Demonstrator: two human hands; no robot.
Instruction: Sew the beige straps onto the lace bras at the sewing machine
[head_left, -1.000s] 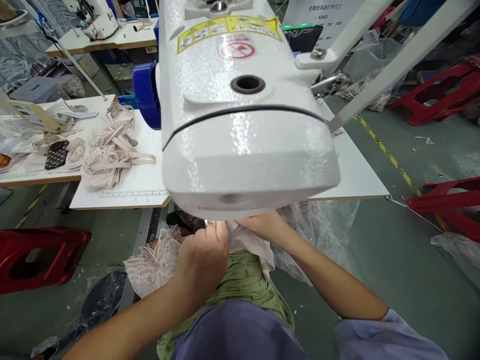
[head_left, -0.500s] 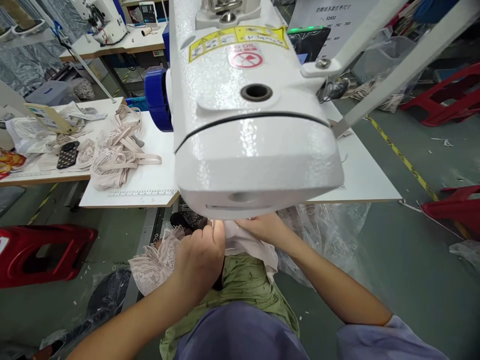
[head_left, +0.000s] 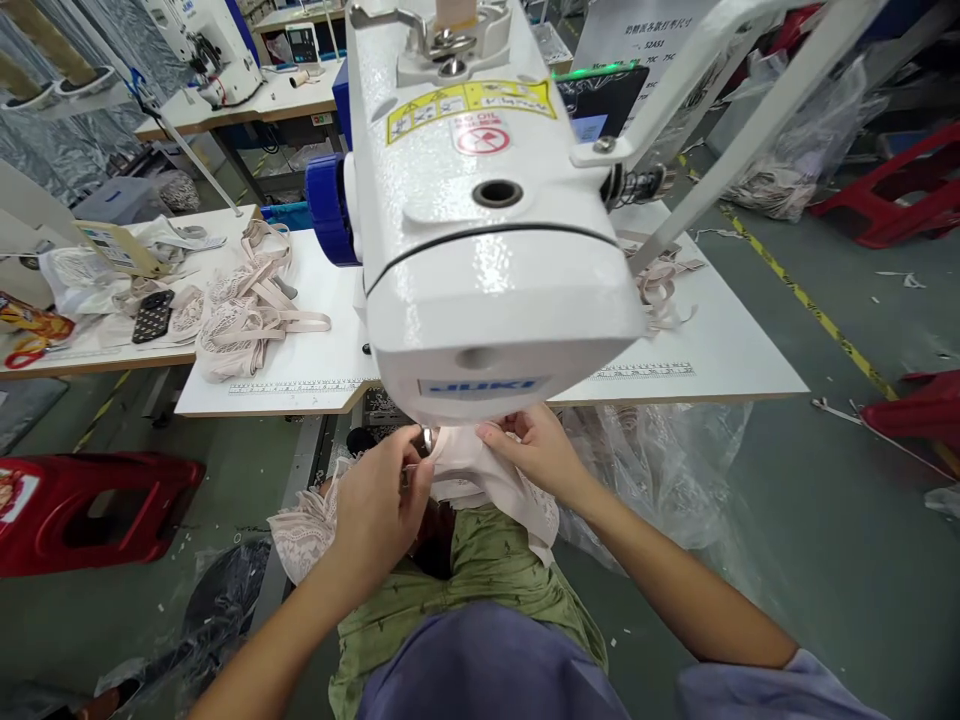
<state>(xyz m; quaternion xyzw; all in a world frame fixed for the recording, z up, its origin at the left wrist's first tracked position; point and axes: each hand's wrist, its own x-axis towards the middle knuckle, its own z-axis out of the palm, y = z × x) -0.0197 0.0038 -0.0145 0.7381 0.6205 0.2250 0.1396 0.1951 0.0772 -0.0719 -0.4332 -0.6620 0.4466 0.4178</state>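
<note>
A pale pink lace bra [head_left: 472,465] hangs over my lap, below the front end of a white sewing machine [head_left: 502,300]. My right hand [head_left: 540,455] pinches its upper edge between thumb and fingers, right under the machine head. With fingers curled, my left hand [head_left: 382,495] grips the bra's left edge. A small shiny metal piece [head_left: 426,440] shows by the left fingertips; what it belongs to I cannot make out. More lace fabric [head_left: 304,525] lies left of my left wrist. The machine head hides the needle area.
A heap of pink bras [head_left: 244,310] lies on the white tabletop [head_left: 337,300] at the left, and loose straps [head_left: 660,285] at the right. A phone [head_left: 153,316] rests on the side table. Red stools [head_left: 97,510] and clear plastic [head_left: 660,480] surround the seat.
My left hand has turned from a tight fist to curled fingers, with the metal piece now visible. My right fingers show more clearly. The view has shifted, revealing the machine's front label and the straps.
</note>
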